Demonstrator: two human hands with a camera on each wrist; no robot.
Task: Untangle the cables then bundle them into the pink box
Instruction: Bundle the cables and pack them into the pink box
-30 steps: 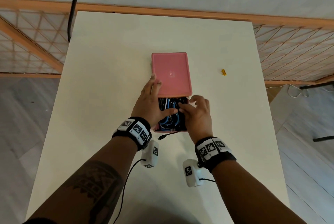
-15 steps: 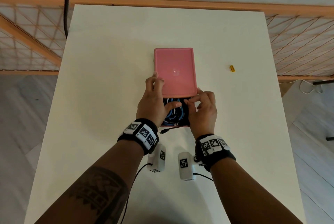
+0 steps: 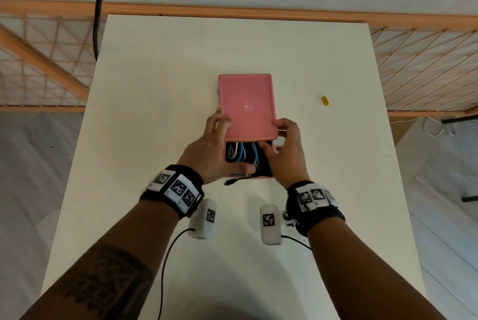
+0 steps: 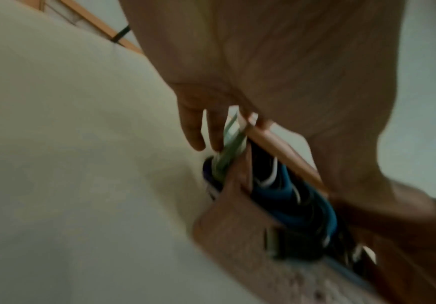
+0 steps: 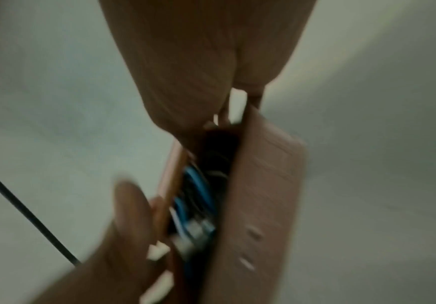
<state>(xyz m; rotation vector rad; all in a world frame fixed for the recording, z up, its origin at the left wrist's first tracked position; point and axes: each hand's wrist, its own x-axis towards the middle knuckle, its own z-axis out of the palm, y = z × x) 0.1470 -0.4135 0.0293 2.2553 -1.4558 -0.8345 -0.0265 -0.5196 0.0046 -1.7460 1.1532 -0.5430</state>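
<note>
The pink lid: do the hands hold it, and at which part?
Yes. Both hands hold the pink lid at its near end: left hand at the near-left edge, right hand at the near-right corner.

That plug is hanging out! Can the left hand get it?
Probably yes: the black plug lies bare on the table beside the left hand, but that hand is holding the pink lid.

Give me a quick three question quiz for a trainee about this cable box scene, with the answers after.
1. True or false: the pink lid fully covers the pink box.
2. Which cable part lies outside the box on the table? A) blue loop B) black plug end C) white coil
3. What small object sits apart, right of the lid?

Key: 1 false, the near part shows the cables between left hand and right hand. 2 B. 3 a yellow piece.
</note>
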